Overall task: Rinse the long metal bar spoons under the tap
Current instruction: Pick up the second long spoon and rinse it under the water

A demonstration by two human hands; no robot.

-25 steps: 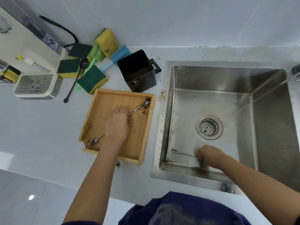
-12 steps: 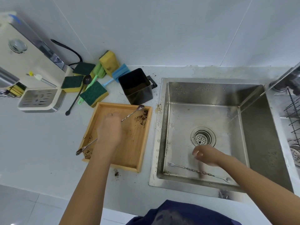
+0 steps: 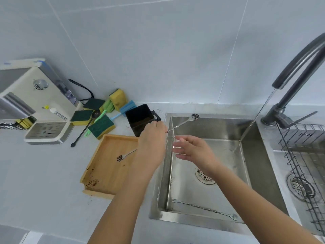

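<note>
My left hand (image 3: pixel 152 138) grips a long metal bar spoon (image 3: pixel 182 123) by its middle, lifted over the sink's left edge. Its bowl end, dirty with grounds, points toward the sink's back wall; its fork end hangs over the wooden tray (image 3: pixel 105 166). My right hand (image 3: pixel 191 149) hovers open over the sink (image 3: pixel 249 169), just right of the left hand, holding nothing. A second bar spoon (image 3: pixel 204 208) lies flat along the sink's front wall. The dark tap (image 3: pixel 299 66) arches in from the right and a thin stream of water (image 3: pixel 255 117) falls to the sink's right side.
A black container (image 3: pixel 140 118) stands behind the tray. Several sponges (image 3: pixel 101 125) and a black long spoon (image 3: pixel 86 127) lie at the back left beside a white machine (image 3: pixel 33 103). A wire rack (image 3: pixel 304 155) sits over a second basin on the right. Coffee grounds dot the tray.
My left hand lifted the bar spoon off the tray and carried it right, over the sink edge. My right hand rose from the sink floor, away from the other spoon. The view tilted up.
</note>
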